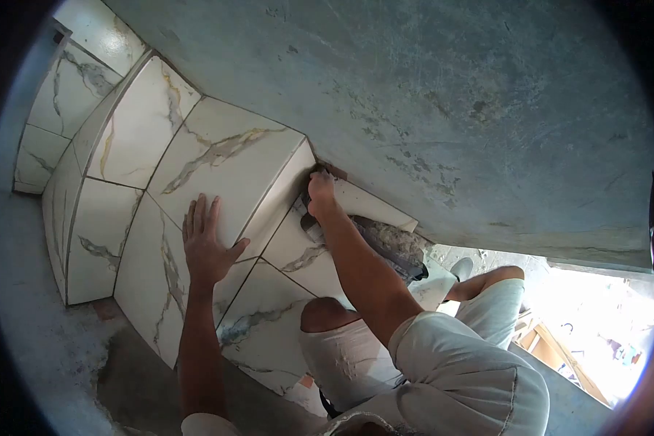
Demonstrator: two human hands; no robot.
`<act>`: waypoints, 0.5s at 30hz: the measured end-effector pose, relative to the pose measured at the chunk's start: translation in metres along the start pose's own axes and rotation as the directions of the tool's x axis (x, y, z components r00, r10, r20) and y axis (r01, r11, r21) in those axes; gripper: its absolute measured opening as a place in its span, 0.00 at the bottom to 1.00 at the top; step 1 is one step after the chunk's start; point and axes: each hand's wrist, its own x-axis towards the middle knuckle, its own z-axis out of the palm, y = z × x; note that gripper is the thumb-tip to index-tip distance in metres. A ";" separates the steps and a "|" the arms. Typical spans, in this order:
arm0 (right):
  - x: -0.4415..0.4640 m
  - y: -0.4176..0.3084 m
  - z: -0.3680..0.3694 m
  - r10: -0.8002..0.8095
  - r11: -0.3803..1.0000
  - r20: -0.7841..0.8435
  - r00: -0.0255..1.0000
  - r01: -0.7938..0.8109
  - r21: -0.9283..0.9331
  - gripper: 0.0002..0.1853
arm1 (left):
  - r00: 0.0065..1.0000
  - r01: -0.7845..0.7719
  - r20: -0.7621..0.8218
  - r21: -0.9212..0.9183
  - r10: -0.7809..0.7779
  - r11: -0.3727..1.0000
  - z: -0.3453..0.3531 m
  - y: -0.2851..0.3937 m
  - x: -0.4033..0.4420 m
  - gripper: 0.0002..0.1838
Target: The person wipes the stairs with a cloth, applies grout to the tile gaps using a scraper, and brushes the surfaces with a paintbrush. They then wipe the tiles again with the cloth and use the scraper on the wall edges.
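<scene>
My left hand lies with its fingers spread on a white tile with grey and gold veining. It rests near the front edge of this raised tiled step. My right hand is closed at the inner corner, where the step's upright face meets the wall. Whatever its fingers hold is hidden. Beneath my right forearm, a dark container of grey mortar sits on the lower tile.
A scuffed blue-grey wall runs along the tiles. More veined tiles form steps at left, beside a bare concrete floor. My bent knee is close to the lower tiles. A wooden frame stands near the bright opening at right.
</scene>
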 end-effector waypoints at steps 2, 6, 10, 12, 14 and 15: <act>0.011 -0.002 0.007 0.025 0.994 -0.018 1.000 -0.027 -0.108 0.29 | 1.000 0.012 0.011 0.008 -0.012 1.000 -0.001 0.000 0.001 0.53; 0.023 -0.002 0.008 0.126 0.990 -0.064 0.990 -0.129 -0.055 0.31 | 1.000 0.000 -0.004 0.001 0.000 1.000 0.002 -0.002 -0.001 0.53; 0.027 0.003 0.003 0.018 0.984 -0.044 0.999 -0.025 -0.178 0.27 | 1.000 0.010 0.007 0.009 -0.010 1.000 -0.001 0.000 0.001 0.54; 0.021 0.005 0.005 -0.125 0.930 -0.008 0.992 0.114 -0.349 0.25 | 1.000 0.006 0.003 0.008 -0.006 1.000 0.000 0.000 -0.001 0.54; -0.011 -0.034 0.013 -0.013 0.992 -0.186 0.982 0.036 0.124 0.19 | 1.000 0.003 -0.010 0.002 -0.003 1.000 0.000 0.000 -0.001 0.54; -0.022 -0.046 0.011 -0.014 0.992 -0.186 0.982 0.037 0.121 0.19 | 1.000 0.003 -0.008 0.010 -0.002 1.000 0.000 0.000 -0.002 0.54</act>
